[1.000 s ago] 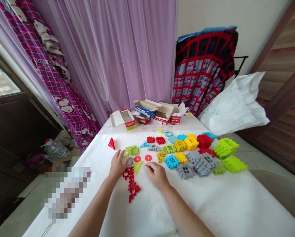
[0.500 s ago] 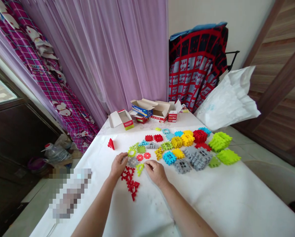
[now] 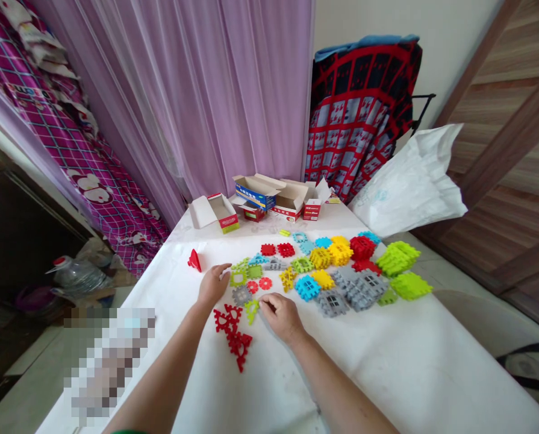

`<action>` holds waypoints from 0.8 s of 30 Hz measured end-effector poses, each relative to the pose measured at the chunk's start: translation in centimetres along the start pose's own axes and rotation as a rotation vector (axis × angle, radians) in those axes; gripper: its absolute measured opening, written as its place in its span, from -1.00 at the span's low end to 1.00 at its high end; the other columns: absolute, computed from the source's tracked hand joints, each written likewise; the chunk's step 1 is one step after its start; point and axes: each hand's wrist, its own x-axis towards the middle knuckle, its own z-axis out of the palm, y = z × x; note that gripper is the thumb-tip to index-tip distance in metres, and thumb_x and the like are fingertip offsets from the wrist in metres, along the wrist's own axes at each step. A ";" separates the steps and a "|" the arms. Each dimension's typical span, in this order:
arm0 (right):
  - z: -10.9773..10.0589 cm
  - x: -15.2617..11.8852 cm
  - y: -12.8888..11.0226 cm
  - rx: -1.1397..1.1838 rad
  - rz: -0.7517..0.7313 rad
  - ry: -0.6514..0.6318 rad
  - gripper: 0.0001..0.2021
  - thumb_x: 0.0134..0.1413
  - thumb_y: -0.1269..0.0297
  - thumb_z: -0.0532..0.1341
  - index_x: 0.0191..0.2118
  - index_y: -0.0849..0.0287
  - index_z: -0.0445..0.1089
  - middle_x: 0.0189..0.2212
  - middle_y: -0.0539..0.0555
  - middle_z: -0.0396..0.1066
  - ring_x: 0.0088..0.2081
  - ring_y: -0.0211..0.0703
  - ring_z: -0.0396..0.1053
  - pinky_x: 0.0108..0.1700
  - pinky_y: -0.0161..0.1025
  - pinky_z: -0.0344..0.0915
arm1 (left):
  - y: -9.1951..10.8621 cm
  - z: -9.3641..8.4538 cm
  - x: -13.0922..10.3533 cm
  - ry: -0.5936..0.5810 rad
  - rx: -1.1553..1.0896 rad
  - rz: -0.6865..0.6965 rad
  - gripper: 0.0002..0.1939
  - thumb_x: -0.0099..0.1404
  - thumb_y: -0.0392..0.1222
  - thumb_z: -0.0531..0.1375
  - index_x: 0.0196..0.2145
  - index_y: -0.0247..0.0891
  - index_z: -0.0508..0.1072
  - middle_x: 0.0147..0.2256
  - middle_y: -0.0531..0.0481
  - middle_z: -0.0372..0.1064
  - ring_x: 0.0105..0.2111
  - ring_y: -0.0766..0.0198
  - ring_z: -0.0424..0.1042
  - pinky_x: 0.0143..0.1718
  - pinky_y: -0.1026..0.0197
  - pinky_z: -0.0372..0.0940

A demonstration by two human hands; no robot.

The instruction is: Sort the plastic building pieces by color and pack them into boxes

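My left hand (image 3: 214, 286) is open, its fingers stretched out beside a lime-green square building piece (image 3: 239, 279), with a small gap to it. My right hand (image 3: 282, 314) is closed, with thumb and forefinger pinched at the edge of a lime-green triangular building piece (image 3: 252, 310). A round grey building piece (image 3: 241, 295) lies between the hands. Two small red discs (image 3: 265, 283) are just beyond them. Several red triangular pieces (image 3: 233, 333) lie linked or overlapping near me. Light blue and grey pieces (image 3: 276, 264) sit farther back.
Stacks of yellow (image 3: 340, 252), red (image 3: 362, 248), grey (image 3: 364, 288) and lime-green (image 3: 398, 258) pieces stand on the right. Open cardboard boxes (image 3: 255, 193) line the far edge. A red cone-shaped piece (image 3: 195, 260) is at left. A white sack (image 3: 409, 184) leans at the table's right.
My left hand has let go of the lime-green square piece and drawn slightly back to the left. My right hand stays by the triangular piece. The view has shifted a little.
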 end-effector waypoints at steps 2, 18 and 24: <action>-0.1 -0.1 -0.1 -0.004 0.003 -0.003 -0.79 0.14 0.34 0.13 -0.31 0.11 0.54 -0.36 0.08 0.56 -0.30 -0.17 0.47 -0.20 -0.31 0.32 | 1.0 -0.4 1.9 -0.073 0.058 -0.010 -0.67 0.37 -0.08 0.13 0.04 -0.19 0.41 0.03 -0.12 0.39 -0.04 0.18 0.42 0.02 0.01 0.35; -0.4 0.0 -0.8 -0.065 0.037 -0.063 -0.82 0.12 0.35 0.16 -0.31 0.10 0.55 -0.36 0.05 0.55 -0.30 -0.18 0.47 -0.22 -0.31 0.30 | 1.8 -1.3 7.3 -0.337 0.241 -0.285 -0.58 0.34 -0.02 0.18 0.08 -0.25 0.35 0.05 -0.14 0.33 -0.03 0.13 0.40 -0.05 -0.05 0.38; -0.5 0.0 -0.9 -0.102 0.030 -0.096 -0.83 0.12 0.37 0.17 -0.33 0.11 0.54 -0.37 0.05 0.54 -0.30 -0.17 0.47 -0.22 -0.31 0.28 | 1.3 -0.2 6.7 -0.383 0.067 -0.308 -0.59 0.34 -0.02 0.17 0.07 -0.25 0.35 0.05 -0.14 0.34 -0.04 0.13 0.41 -0.05 -0.05 0.38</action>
